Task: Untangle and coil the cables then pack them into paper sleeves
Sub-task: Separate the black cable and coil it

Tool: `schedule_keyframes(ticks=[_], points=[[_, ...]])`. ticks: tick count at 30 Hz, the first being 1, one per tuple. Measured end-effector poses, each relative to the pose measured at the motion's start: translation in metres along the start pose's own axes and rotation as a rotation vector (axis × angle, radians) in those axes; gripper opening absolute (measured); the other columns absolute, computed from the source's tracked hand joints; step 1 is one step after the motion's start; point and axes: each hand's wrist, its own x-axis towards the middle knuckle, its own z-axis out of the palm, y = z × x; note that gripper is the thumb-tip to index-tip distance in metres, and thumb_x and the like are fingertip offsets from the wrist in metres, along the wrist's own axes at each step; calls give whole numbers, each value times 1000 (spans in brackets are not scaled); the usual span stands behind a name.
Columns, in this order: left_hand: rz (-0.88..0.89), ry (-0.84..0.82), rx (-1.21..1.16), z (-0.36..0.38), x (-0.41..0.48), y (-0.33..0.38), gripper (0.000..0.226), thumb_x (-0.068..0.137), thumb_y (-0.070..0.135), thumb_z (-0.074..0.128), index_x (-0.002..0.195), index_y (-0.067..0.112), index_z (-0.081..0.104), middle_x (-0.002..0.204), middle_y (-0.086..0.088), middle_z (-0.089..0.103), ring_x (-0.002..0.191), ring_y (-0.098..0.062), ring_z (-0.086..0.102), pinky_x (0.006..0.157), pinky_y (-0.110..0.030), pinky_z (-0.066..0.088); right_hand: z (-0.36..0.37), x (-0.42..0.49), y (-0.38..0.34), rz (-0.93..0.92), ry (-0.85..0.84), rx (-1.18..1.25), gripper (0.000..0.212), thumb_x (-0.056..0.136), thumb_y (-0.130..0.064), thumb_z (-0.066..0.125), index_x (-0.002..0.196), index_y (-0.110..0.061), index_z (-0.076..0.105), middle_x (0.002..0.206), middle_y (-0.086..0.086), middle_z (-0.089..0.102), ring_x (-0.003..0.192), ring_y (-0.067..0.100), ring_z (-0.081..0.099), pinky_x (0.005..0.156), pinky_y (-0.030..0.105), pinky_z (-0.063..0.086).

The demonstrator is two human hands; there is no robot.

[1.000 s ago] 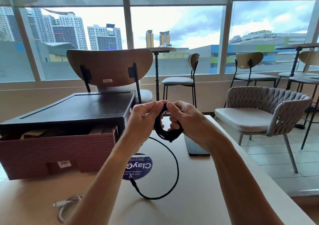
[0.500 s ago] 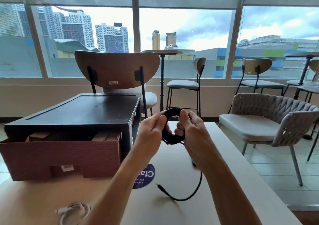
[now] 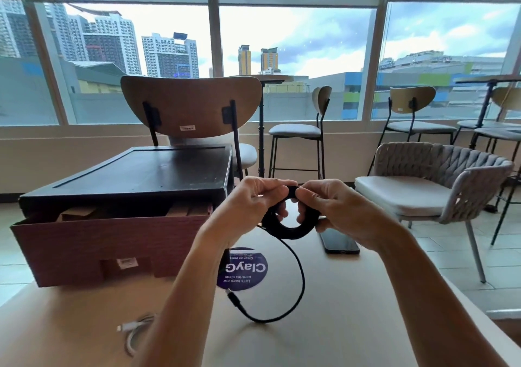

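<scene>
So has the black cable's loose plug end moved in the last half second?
Yes. The plug end of the black cable swung left: it lay just right of the purple sticker, now it sits at the sticker's near edge.

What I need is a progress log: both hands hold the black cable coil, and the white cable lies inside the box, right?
Not quite. The head view shows the white cable lying on the table, in front of the box, not inside it. The left hand and right hand do hold the black cable coil.
</scene>
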Motion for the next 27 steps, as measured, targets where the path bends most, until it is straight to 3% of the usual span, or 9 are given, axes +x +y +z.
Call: schedule_keyframes(ticks=[7, 10, 14, 19, 21, 24, 25, 27], points=[[-12, 11, 37, -6, 1, -3, 24, 106, 22, 46, 103, 17, 69, 80, -5, 66, 76, -14, 66, 75, -28, 59, 0, 3, 1, 3, 10, 160, 27, 105, -19, 45, 97, 2, 61, 74, 7, 56, 64, 10, 57, 53, 21, 46], [24, 55, 37, -6, 1, -5, 27, 106, 22, 44, 114, 18, 70, 74, -1, 61, 71, -7, 60, 72, -22, 54, 2, 4, -2, -20, 18, 217, 30, 106, -20, 41, 101, 2, 61, 73, 4, 52, 65, 11, 54, 52, 21, 43], [110, 119, 114, -1, 5, -5, 28, 106, 18, 46, 106, 19, 73, 69, -2, 56, 67, -11, 52, 68, -23, 45, 1, 2, -3, -27, -5, 178, 35, 108, -21, 37, 108, 4, 61, 73, 2, 49, 65, 9, 54, 53, 21, 44], [141, 107, 178, 4, 7, -5, 28, 106, 14, 46, 107, 10, 73, 61, 0, 56, 54, -2, 51, 57, -13, 41, 1, 1, -4, -3, -45, 29, 27, 107, -20, 37, 101, -2, 57, 73, 2, 48, 68, 9, 58, 54, 22, 48], [139, 107, 173, 4, 7, -7, 27, 105, 17, 47, 104, 13, 73, 63, 1, 59, 58, -5, 55, 60, -20, 46, 2, 1, -3, -13, -34, -13, 26, 108, -20, 37, 94, -6, 54, 73, 2, 47, 67, 9, 58, 53, 22, 48], [145, 114, 219, 1, 10, -14, 31, 105, 26, 48, 96, 9, 72, 71, -1, 62, 68, -15, 59, 75, -46, 55, 1, 4, 0, -37, 35, -45, 28, 108, -18, 36, 86, -9, 51, 72, 1, 45, 63, 8, 57, 49, 22, 44], [146, 110, 225, -2, 10, -16, 32, 105, 26, 48, 93, 9, 71, 73, -2, 63, 71, -17, 59, 78, -46, 55, 0, 4, 1, -37, 72, -26, 28, 108, -18, 36, 86, -8, 51, 72, 1, 45, 62, 8, 55, 48, 21, 43], [153, 104, 240, -8, 9, -18, 31, 104, 26, 48, 84, 17, 70, 73, -1, 63, 71, -11, 59, 75, -35, 54, -5, 5, 2, -31, 140, 60, 29, 108, -18, 35, 87, -8, 52, 71, 1, 44, 62, 9, 53, 46, 20, 41]])
